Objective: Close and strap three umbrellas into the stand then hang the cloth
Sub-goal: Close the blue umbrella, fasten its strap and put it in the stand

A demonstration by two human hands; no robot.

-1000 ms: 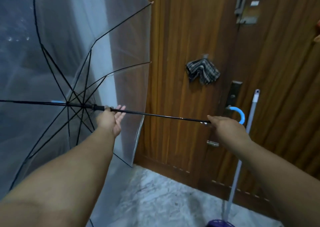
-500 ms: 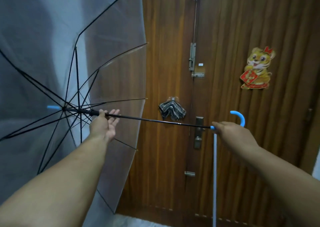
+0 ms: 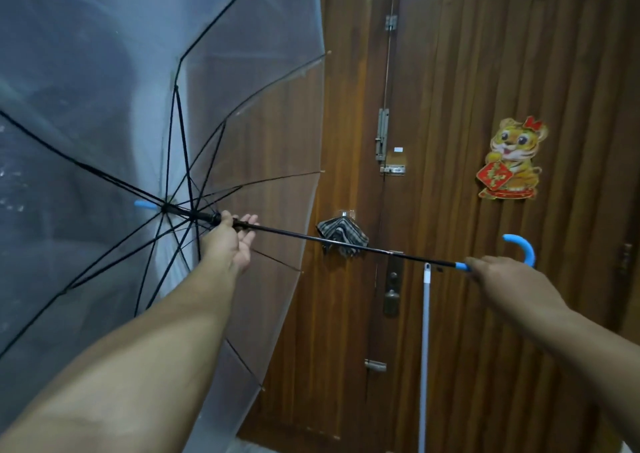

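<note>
Tilted higher since a second ago, the open transparent umbrella [image 3: 138,123] spans left, right hand [image 3: 509,283] clenched on its blue handle [image 3: 519,248], left hand [image 3: 230,241] loosely cupping the runner: draw it smoothly handleward, shaft steady, clear of the door [image 3: 450,72].

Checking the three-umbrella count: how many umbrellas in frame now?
1: the open clear umbrella, left hand at its runner, right hand on the blue handle. Any others would be out of frame.

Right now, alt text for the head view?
Two bare hands hold an open transparent umbrella sideways before a wooden door: left hand at the runner, fingers partly open, right hand gripping the blue handle. A checked cloth hangs on the door.
</note>
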